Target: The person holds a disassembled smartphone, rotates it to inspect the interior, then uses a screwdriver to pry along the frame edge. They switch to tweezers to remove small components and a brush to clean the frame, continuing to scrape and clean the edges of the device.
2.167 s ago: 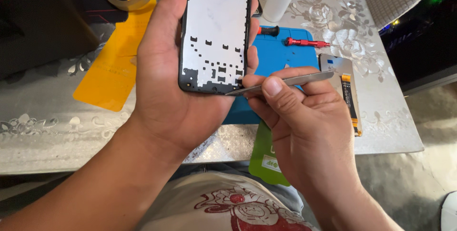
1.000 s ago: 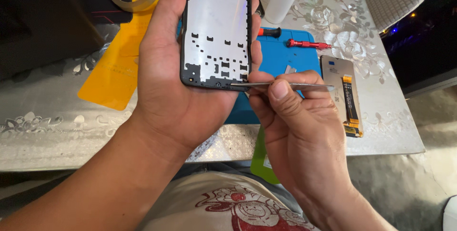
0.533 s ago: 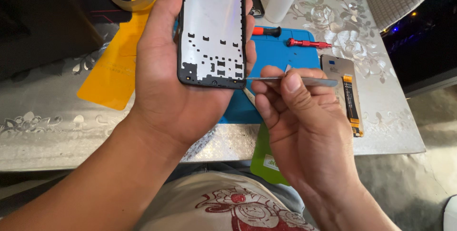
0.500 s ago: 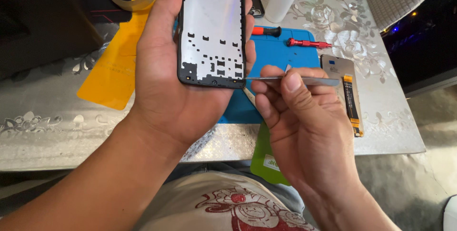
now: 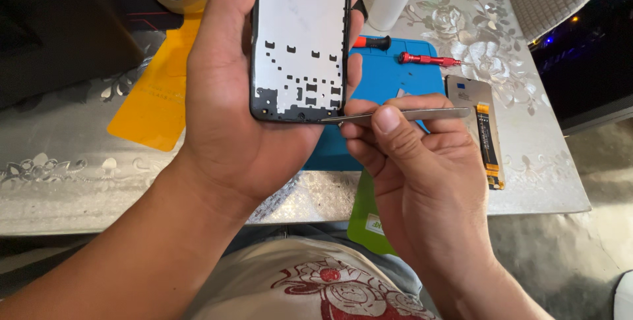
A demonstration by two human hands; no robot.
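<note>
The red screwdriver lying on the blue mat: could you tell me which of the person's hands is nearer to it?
Right. The right hand, holding metal tweezers, sits just below the red screwdriver; the left hand, holding the phone frame, is farther off to its left.

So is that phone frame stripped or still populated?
Stripped: the phone frame in the left hand shows a bare plate with empty cutouts.

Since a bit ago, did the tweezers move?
Yes. The tweezers dipped toward the table edge, then came back up to the phone frame's bottom edge.
</note>
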